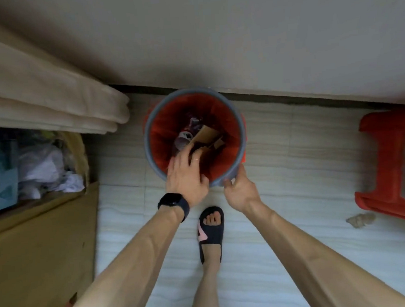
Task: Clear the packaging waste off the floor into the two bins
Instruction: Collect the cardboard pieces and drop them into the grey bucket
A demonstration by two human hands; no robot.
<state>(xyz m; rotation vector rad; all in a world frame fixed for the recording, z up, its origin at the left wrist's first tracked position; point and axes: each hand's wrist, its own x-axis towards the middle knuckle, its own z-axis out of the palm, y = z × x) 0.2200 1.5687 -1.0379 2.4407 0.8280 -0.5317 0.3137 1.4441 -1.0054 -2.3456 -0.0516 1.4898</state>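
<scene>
A round grey bin [243,136] with a red liner stands on the floor against the wall. Inside it lie brown cardboard pieces [206,132] and a dark wrapper. My left hand [186,173], with a black watch on the wrist, reaches over the near rim, and its fingers curl round the lower end of the cardboard. My right hand [240,189] grips the bin's near right rim, thumb on top of the edge. A crumpled brown paper scrap [360,220] lies on the floor to the right.
An open cardboard box [42,236] on the left holds crumpled white wrapping [47,173]. Beige curtains [49,104] hang above it. A red plastic stool [394,164] stands at the right. My foot in a dark slipper [210,234] is just behind the bin.
</scene>
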